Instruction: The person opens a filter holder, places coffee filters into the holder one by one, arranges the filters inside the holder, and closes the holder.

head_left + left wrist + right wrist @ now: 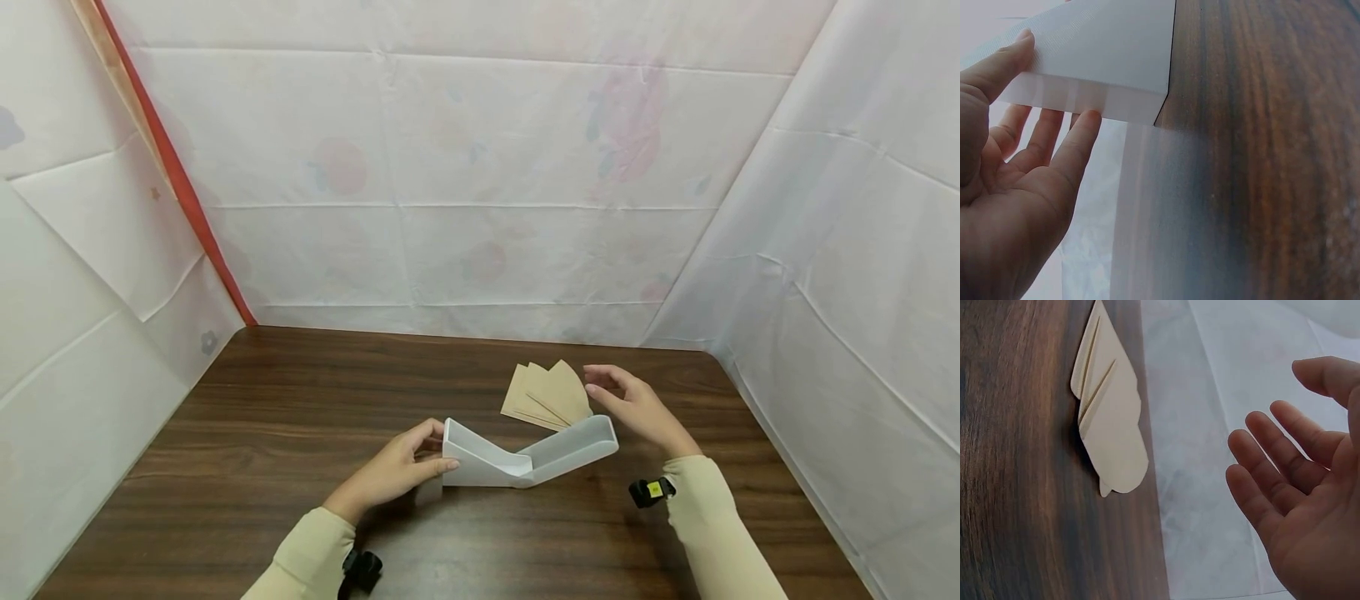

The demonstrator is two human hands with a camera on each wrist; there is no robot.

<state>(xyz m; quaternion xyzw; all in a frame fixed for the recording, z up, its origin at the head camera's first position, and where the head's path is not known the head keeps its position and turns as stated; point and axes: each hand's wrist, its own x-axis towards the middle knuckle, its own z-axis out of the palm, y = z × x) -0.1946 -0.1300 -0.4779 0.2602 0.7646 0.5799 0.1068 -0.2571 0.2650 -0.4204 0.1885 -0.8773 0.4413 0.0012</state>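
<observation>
A white plastic case (480,462) with a hinged lid (570,450) lies opened out on the table, the lid slanting up to the right. My left hand (397,467) holds the case's left end. In the left wrist view, the thumb is on the side of the case (1110,50) and the fingertips (1090,119) are against its end. Behind the lid lies a fanned stack of tan paper coffee filters (547,396). My right hand (637,408) is just right of the filters, holding nothing, its fingers loosely bent and apart from the stack (1113,425) in the right wrist view.
The dark wood-grain table (262,467) is bounded at the back by a pale printed sheet (450,167), with more sheeting on both sides. A red strip (180,175) runs down the back left corner. Black wrist cameras (362,571) sit at both sleeves.
</observation>
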